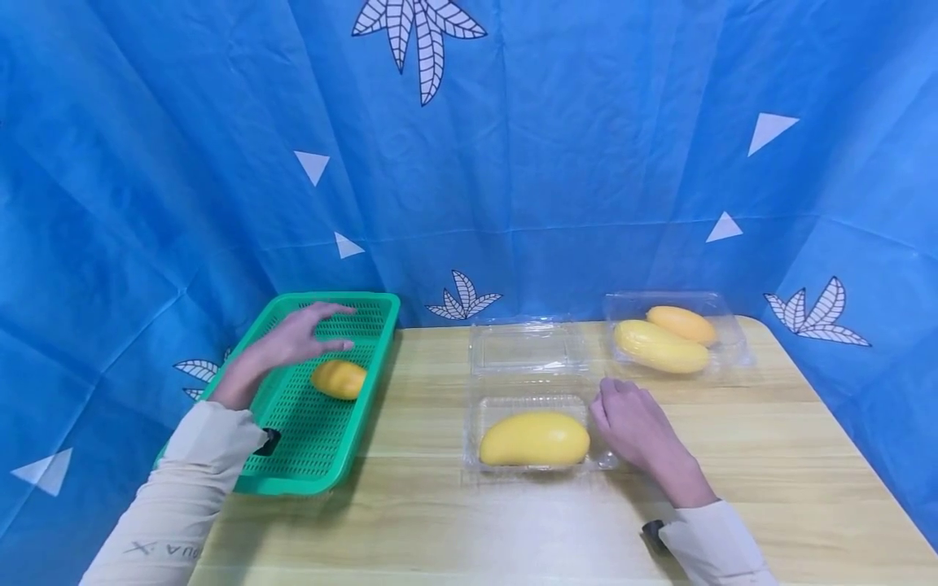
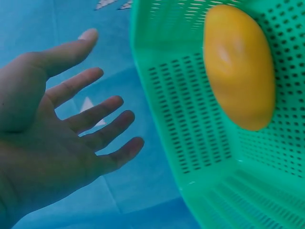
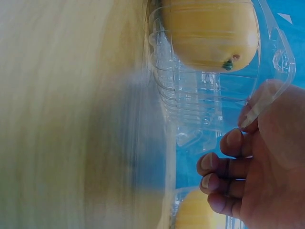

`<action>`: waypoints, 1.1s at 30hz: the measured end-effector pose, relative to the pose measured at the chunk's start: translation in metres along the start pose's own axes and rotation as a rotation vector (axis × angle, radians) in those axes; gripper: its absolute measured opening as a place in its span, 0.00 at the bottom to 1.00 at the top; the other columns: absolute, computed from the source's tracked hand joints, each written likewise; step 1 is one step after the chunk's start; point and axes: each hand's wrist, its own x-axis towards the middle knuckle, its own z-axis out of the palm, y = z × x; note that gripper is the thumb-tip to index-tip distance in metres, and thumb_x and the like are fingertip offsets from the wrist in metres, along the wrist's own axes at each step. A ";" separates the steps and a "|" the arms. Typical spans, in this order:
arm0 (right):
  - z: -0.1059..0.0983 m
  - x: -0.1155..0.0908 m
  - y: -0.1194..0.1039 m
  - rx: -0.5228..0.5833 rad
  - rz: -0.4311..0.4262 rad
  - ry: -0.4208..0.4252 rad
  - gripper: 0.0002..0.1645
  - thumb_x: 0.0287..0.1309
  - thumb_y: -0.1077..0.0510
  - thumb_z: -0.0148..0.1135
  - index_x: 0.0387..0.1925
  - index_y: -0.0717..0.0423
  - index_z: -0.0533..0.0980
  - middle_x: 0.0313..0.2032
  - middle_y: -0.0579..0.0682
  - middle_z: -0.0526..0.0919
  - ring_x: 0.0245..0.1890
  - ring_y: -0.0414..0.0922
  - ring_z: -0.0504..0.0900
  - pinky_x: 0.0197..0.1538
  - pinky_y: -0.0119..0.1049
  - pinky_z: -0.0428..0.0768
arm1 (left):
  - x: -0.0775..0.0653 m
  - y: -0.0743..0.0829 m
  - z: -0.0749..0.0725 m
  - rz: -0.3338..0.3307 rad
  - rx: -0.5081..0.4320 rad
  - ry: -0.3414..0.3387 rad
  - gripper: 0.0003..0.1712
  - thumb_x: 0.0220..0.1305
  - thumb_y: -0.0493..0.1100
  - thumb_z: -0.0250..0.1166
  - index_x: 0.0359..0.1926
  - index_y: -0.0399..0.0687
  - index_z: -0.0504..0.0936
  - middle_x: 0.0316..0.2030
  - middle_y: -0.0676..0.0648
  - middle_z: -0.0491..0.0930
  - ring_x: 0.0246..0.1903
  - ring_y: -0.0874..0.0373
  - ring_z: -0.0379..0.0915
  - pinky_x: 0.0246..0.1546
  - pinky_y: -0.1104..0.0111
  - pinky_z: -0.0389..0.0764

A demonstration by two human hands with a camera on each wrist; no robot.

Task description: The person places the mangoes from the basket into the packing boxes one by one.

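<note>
My left hand (image 1: 296, 338) is over the green basket (image 1: 344, 472), fingers spread and holding nothing. Beside it in the basket lies an orange-yellow mango (image 1: 339, 380), also seen in the left wrist view past the open hand (image 2: 81, 114). On the table, a clear plastic clamshell container (image 1: 528, 346) stands with its lid laid back. A yellow mango (image 1: 535, 438) rests in its near half. My right hand (image 1: 633, 423) is at the container's right side. In the right wrist view, the thumb and index finger of the hand (image 3: 271, 143) pinch the clear rim.
At the back right of the wooden table (image 1: 410, 521) is another clear container (image 1: 623, 305) with two mangoes, one yellow (image 1: 659, 348) and one more orange (image 1: 683, 324). A blue patterned cloth (image 1: 557, 163) hangs behind the table and around its sides.
</note>
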 end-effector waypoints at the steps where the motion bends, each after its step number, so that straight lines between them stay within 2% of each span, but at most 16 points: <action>1: -0.001 0.000 0.000 0.004 0.002 -0.002 0.11 0.64 0.58 0.46 0.26 0.54 0.67 0.21 0.47 0.66 0.27 0.47 0.69 0.37 0.46 0.73 | 0.000 -0.002 0.001 -0.003 -0.004 -0.015 0.35 0.62 0.50 0.64 0.67 0.44 0.65 0.66 0.35 0.60 0.64 0.35 0.54 0.58 0.40 0.61; 5: -0.001 0.000 0.000 0.004 0.000 -0.015 0.11 0.65 0.57 0.46 0.26 0.53 0.67 0.21 0.46 0.66 0.26 0.46 0.69 0.37 0.45 0.73 | 0.002 -0.010 0.006 -0.006 0.000 -0.074 0.39 0.61 0.54 0.64 0.68 0.43 0.63 0.66 0.34 0.59 0.65 0.34 0.51 0.58 0.38 0.60; 11: 0.000 0.001 0.001 -0.015 -0.015 0.007 0.12 0.65 0.58 0.47 0.24 0.53 0.67 0.20 0.46 0.65 0.24 0.45 0.67 0.33 0.42 0.72 | 0.005 -0.021 0.017 -0.057 -0.016 -0.167 0.42 0.55 0.44 0.70 0.69 0.46 0.62 0.67 0.32 0.56 0.64 0.32 0.49 0.57 0.37 0.60; 16: 0.000 0.001 0.001 -0.010 -0.001 -0.005 0.12 0.65 0.57 0.45 0.26 0.53 0.68 0.21 0.46 0.66 0.26 0.46 0.68 0.35 0.44 0.73 | 0.008 -0.027 0.026 -0.128 -0.052 -0.267 0.49 0.50 0.44 0.74 0.70 0.47 0.59 0.69 0.32 0.51 0.65 0.30 0.45 0.57 0.35 0.57; 19: 0.000 0.002 0.001 -0.013 -0.002 -0.004 0.12 0.65 0.57 0.45 0.25 0.53 0.68 0.21 0.46 0.66 0.26 0.46 0.69 0.35 0.45 0.73 | 0.010 -0.030 0.029 -0.144 -0.071 -0.304 0.51 0.48 0.42 0.74 0.70 0.44 0.58 0.69 0.31 0.50 0.65 0.30 0.44 0.58 0.35 0.56; 24: -0.001 0.002 0.001 -0.012 -0.016 0.007 0.12 0.65 0.58 0.46 0.24 0.53 0.67 0.20 0.46 0.65 0.24 0.45 0.67 0.33 0.43 0.73 | 0.012 -0.034 0.036 -0.144 -0.094 -0.341 0.51 0.44 0.39 0.76 0.69 0.40 0.59 0.67 0.29 0.54 0.64 0.30 0.49 0.55 0.38 0.63; 29: -0.001 0.002 0.001 -0.009 -0.020 0.007 0.12 0.65 0.59 0.46 0.24 0.53 0.67 0.19 0.46 0.65 0.24 0.44 0.66 0.31 0.41 0.72 | 0.014 -0.035 0.043 -0.151 -0.104 -0.380 0.54 0.41 0.40 0.78 0.69 0.39 0.59 0.65 0.29 0.57 0.60 0.34 0.55 0.53 0.44 0.68; 33: -0.001 0.002 0.001 -0.003 -0.021 -0.001 0.12 0.65 0.59 0.45 0.24 0.52 0.67 0.20 0.45 0.64 0.23 0.44 0.66 0.31 0.41 0.71 | 0.014 -0.035 0.046 -0.144 -0.109 -0.403 0.49 0.41 0.38 0.77 0.65 0.37 0.64 0.58 0.31 0.65 0.52 0.40 0.63 0.48 0.51 0.72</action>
